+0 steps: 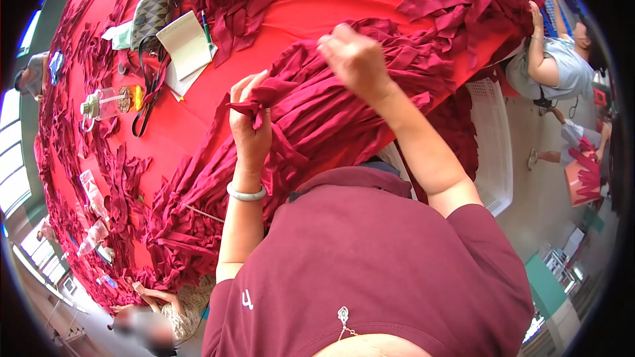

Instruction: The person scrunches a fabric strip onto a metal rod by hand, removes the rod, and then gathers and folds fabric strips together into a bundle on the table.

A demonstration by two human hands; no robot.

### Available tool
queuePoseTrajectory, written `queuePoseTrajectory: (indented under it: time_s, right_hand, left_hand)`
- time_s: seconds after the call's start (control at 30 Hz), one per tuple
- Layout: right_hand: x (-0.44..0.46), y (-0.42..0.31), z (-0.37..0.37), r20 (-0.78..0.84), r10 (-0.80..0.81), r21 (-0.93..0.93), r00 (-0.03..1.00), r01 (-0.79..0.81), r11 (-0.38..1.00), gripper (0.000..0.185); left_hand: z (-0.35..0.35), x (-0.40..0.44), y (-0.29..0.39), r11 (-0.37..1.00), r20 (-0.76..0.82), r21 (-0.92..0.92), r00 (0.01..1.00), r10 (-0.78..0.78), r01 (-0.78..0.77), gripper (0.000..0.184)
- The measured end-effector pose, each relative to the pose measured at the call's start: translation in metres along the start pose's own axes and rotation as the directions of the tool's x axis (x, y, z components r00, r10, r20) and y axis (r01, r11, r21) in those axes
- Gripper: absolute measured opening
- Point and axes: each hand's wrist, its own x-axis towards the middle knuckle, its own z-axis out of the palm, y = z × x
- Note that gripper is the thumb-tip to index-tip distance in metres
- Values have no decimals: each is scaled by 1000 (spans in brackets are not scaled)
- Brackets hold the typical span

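Near the middle of the head view, my left hand (251,122), with a pale bangle at its wrist, is closed around a dark red fabric strip (249,107). A folded end of the strip sticks out between thumb and fingers. My right hand (357,63) is raised over the bundle, to the right of my left. Its fingers look curled in and a little blurred, and whatever they might hold is hidden. Beneath both hands a thick bundle of dark red fabric strips (324,106) lies along the near table edge.
A bright red cloth (311,0) covers the table. On it are a notepad (185,43), a pen (207,30), a patterned pouch (151,16) and a bottle (109,102). A white plastic basket (493,145) stands at right. Other people are around the table.
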Motion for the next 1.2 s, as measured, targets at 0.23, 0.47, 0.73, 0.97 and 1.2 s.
queuePoseTrajectory:
  time_s: [0.23, 0.47, 0.73, 0.97, 1.2]
  right_hand:
    - [2, -103, -13, 144, 75, 524, 987, -141, 840, 8]
    - [-8, 104, 35, -123, 353, -45, 927, -361, 932, 18]
    - [-45, 173, 35, -154, 347, -235, 925, -375, 897, 9]
    - [-41, 144, 42, 195, 419, -114, 887, -403, 908, 20]
    - [-73, 158, 46, 280, 288, -71, 916, -279, 958, 30]
  left_hand:
    - [-7, -26, -7, 896, 457, -361, 886, -71, 258, 36]
    - [-29, -42, 11, 641, 231, -639, 901, -368, 426, 13]
    - [-53, -66, 3, 645, 171, -570, 842, -512, 508, 9]
    - [-48, -57, 6, 766, 28, -388, 838, -545, 512, 10]
    - [-64, -64, 5, 793, -62, -411, 854, -516, 450, 10]
